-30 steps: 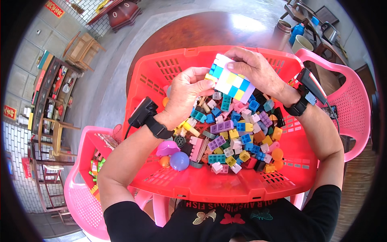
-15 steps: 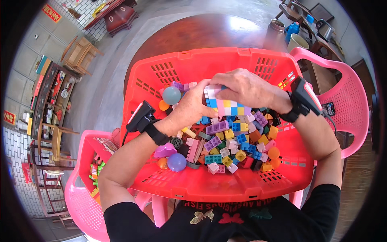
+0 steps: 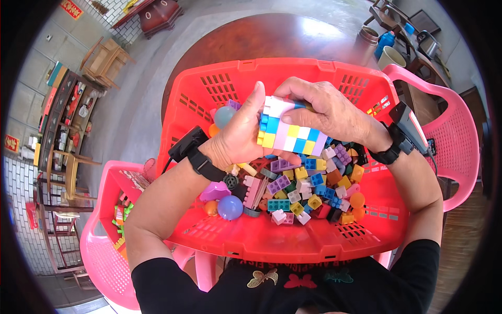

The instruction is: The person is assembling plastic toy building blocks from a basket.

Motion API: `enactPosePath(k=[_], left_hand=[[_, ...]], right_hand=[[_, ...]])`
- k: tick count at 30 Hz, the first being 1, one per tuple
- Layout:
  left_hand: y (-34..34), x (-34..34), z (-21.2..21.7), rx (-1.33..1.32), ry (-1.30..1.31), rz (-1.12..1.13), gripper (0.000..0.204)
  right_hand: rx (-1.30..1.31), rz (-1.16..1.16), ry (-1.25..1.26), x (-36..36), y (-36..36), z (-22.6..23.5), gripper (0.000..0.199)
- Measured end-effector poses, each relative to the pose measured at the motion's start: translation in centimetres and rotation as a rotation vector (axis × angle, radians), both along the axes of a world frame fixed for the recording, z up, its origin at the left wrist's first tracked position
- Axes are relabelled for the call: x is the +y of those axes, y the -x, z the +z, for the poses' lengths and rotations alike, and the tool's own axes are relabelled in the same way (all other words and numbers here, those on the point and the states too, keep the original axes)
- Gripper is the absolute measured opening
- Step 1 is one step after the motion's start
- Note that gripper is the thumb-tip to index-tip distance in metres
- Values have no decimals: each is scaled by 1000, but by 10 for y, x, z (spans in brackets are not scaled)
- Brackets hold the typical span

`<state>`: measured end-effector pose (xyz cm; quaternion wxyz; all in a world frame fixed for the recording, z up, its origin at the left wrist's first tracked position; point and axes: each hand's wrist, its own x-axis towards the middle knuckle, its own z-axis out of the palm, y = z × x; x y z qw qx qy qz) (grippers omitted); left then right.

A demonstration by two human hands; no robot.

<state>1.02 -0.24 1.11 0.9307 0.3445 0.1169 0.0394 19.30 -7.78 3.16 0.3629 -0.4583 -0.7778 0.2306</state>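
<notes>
A stack of toy building bricks in white, blue, yellow and lilac is held above the basket by both hands. My left hand cradles it from below and the left, thumb raised off it, fingers partly hidden beneath it. From above and the right my right hand grips it, thumb on its near face. Below lie many loose bricks of mixed colours. Among them are a blue-violet ball, a grey-blue ball and orange balls.
The red plastic basket with slotted sides stands right before me. A pink chair is to the right, another pink chair to the left with a red container of bricks. Beyond is a round wooden table with a metal flask.
My left hand has turned its palm upward and lifted its thumb off the brick stack. The stack has tilted and moved slightly nearer, and my right hand's thumb now presses its face.
</notes>
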Motion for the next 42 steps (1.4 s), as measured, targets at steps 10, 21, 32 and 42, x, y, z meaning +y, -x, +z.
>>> enactPosePath(k=[10,21,32,42], left_hand=[[-2,-25,9,59,-128,261,52],[2,21,12,133,-143,102,62],[2,5,2,16,-774,433,42],[-3,-7,3,-126,-946,676,41]], right_hand=[[-14,-88,-98,-14,19,5,30],[368,-59,201,16,12,-20,26],[503,-218,67,11,5,-8,41],[302,-113,118,-6,17,11,49]])
